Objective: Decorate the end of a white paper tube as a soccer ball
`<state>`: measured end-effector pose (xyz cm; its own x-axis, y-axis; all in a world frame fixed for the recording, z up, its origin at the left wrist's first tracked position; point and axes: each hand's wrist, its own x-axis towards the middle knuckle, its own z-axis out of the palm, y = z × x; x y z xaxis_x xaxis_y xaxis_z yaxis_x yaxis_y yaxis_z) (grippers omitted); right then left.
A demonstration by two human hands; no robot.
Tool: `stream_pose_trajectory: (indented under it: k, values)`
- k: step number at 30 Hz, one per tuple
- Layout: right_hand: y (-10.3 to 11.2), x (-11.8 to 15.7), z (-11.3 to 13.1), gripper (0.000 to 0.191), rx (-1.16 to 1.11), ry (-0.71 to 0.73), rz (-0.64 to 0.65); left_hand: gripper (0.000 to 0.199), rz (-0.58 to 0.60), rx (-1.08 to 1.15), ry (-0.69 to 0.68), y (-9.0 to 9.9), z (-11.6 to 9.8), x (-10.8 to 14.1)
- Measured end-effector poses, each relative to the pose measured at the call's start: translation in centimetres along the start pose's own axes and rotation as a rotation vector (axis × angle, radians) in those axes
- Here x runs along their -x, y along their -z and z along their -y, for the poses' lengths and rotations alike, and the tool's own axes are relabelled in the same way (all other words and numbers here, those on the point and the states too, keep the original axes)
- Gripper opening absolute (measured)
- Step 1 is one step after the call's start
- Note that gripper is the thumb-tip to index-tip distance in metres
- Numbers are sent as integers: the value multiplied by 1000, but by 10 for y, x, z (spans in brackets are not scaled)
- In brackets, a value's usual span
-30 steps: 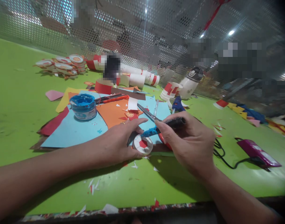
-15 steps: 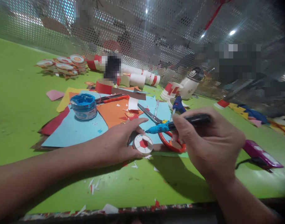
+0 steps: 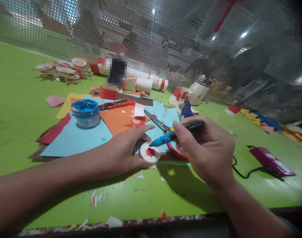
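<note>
My left hand (image 3: 127,147) grips a small round white disc (image 3: 154,158) between thumb and fingers; a red hexagon, dark lines and small blue marks show on its face. In my right hand (image 3: 205,148) is a black marker (image 3: 190,129) whose front end is coated in blue. Its tip is at the disc's upper edge, touching or very close. Behind my right hand lie scissors (image 3: 157,121) with red handles, partly hidden. An open jar of blue paint (image 3: 86,117) stands on light blue paper (image 3: 66,140), left of the scissors.
Stacked round paper pieces (image 3: 66,71) sit at the back left. White and red paper cups (image 3: 143,85) lie near the mesh. A white bottle (image 3: 199,92) stands behind a blue glue gun (image 3: 187,109). At the right is a purple device (image 3: 271,160) with a black cord. Paper scraps litter the front edge.
My right hand has moved left and slightly down, bringing the blue marker tip from beside the disc onto or just over its upper edge. My left hand keeps its grip.
</note>
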<state>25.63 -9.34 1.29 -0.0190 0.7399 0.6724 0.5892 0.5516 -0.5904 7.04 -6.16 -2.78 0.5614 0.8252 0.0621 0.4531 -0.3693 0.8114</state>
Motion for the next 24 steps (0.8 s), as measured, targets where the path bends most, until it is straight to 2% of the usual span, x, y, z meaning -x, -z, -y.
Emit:
stream_pose_trajectory:
  k: [18, 24]
  values:
    - [-2, 1, 0, 11, 14, 5, 77, 73, -2, -59, -15, 1, -3, 1]
    - [-1, 0, -3, 12, 8, -17, 36, 80, -11, -33, -20, 1, 0, 0]
